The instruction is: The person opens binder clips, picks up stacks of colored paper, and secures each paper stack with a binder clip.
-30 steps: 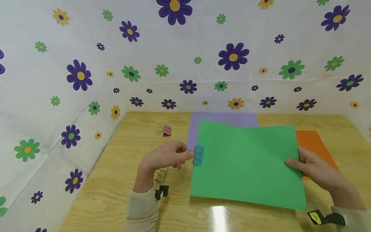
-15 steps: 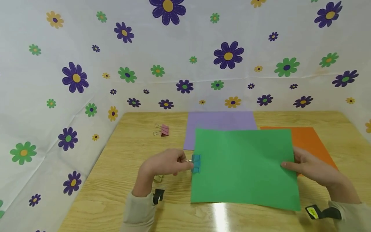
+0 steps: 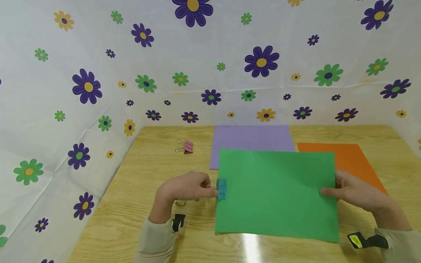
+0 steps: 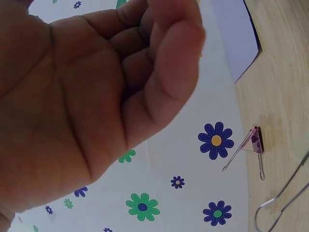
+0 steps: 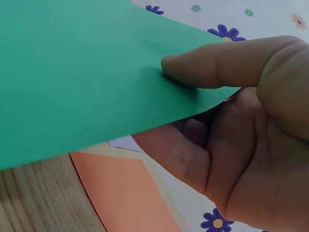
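Observation:
A green sheet of paper [image 3: 276, 197] is held over the wooden table, its right edge pinched by my right hand [image 3: 358, 190]. In the right wrist view the thumb [image 5: 203, 65] presses on the sheet's face, with fingers behind it. A blue binder clip [image 3: 222, 189] sits on the sheet's left edge. My left hand [image 3: 185, 188] pinches this clip by its wire handles, fingers curled. The left wrist view shows the palm [image 4: 63, 111] but not the blue clip's body. Just beyond the left wrist, a yellowish binder clip [image 3: 179, 202] is mostly hidden by the hand.
A pink binder clip [image 3: 188, 147] lies at the back left of the table [image 3: 131, 204]. Behind the green sheet lie a purple sheet [image 3: 253, 137] and, to the right, an orange sheet [image 3: 348, 157], both partly covered. A flower-patterned cloth [image 3: 197, 65] hangs behind the table.
The green sheet, with the blue clip on it, has come down and toward me and looks flatter. More of the purple and orange sheets shows. Both hands keep their hold.

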Available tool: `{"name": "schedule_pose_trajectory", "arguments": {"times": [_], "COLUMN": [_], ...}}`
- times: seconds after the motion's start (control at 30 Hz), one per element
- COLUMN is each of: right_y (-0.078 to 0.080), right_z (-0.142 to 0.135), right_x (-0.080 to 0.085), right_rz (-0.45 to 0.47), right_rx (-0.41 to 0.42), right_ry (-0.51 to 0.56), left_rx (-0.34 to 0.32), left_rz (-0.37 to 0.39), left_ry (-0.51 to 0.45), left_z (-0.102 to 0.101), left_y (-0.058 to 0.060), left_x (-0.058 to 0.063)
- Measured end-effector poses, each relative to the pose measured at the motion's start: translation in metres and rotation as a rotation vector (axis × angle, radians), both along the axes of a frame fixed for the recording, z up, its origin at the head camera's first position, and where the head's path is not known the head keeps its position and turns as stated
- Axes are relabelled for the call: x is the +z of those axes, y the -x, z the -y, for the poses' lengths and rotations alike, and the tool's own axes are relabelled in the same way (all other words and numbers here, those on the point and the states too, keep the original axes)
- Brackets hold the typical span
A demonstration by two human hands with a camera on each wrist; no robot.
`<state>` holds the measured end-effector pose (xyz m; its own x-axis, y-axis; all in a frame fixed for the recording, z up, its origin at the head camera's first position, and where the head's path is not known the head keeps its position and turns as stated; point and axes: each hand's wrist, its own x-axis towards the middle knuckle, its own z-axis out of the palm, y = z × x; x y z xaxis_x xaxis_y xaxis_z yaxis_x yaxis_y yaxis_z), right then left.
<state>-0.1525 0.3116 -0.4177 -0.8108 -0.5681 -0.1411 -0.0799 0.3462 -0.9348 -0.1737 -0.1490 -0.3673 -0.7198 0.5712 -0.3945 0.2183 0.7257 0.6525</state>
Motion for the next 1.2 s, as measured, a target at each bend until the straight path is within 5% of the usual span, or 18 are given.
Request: {"name": "schedule_pose_trajectory", "arguments": {"times": [0.3,0.83,1.2], "right_y": [0.001,0.002,0.002], "right_z": [0.003,0.010,0.010], "right_x": [-0.002,-0.004,-0.005], "right_rz": [-0.080,0.005,-0.043], "right_rx": [0.031,-0.027,-0.006], "right_ry": [0.012,-0.083,-0.079], "left_rx": [0.020,0.006,-0.009], "left_rz": [0.010,0.001,-0.052], "left_ry": [0.009,0.035,0.116], "left_z": [0.004,0.003,0.002], "left_y": [-0.001,0.000,0.004], "left_x": [0.002,-0.003,-0.009]}}
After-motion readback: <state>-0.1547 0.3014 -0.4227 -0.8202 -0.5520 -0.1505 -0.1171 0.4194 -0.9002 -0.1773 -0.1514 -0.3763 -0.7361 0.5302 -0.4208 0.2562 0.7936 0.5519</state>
